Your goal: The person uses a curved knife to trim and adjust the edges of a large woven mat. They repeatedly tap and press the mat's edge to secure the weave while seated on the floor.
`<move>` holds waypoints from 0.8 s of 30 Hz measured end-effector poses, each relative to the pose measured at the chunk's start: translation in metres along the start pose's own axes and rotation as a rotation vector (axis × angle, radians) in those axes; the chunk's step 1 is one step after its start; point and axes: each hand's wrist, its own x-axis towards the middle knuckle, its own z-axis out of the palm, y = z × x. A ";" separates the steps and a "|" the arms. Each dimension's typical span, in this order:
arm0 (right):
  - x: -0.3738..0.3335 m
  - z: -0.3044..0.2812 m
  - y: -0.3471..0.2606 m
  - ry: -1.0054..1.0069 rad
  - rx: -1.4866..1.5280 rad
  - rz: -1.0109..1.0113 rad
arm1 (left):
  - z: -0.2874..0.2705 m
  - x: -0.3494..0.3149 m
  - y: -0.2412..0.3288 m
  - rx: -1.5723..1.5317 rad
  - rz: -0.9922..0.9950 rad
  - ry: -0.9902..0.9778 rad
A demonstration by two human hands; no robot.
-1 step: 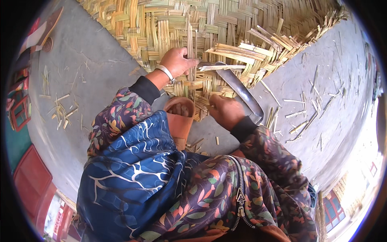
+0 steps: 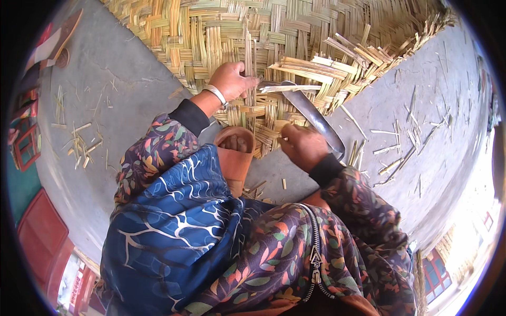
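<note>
A mat woven from flat straw-coloured strips (image 2: 221, 31) lies before me, its near corner by my foot. My left hand (image 2: 231, 81), a pale bangle on its wrist, is closed on upright strips (image 2: 251, 60) that stand out from the weave. My right hand (image 2: 304, 147) is beside the mat's near corner, fingers curled together; whatever they pinch is hidden. Between the hands and to the right, a curved metal blade (image 2: 316, 118) rests across the mat's edge, its upper end partly covered by a loose strip (image 2: 290, 88).
Cut strips (image 2: 316, 68) are bunched along the mat's right edge. Scraps (image 2: 84, 147) litter the grey floor (image 2: 126, 79) on both sides. My foot in a brown sandal (image 2: 234, 163) is close to the mat's corner. Red furniture (image 2: 42, 231) stands at far left.
My right hand has shifted a little to the right, away from the mat's corner. My left hand stays in place on the upright strips.
</note>
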 end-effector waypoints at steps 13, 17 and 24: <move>-0.042 -0.003 0.086 0.065 -0.336 0.265 | -0.005 -0.005 0.028 -0.251 -0.079 0.038; -0.057 -0.020 0.070 0.009 -0.152 0.186 | -0.003 -0.006 0.022 -0.265 -0.090 0.076; -0.088 -0.069 0.029 -0.178 -0.137 -0.068 | 0.002 -0.007 0.029 -0.316 -0.080 0.051</move>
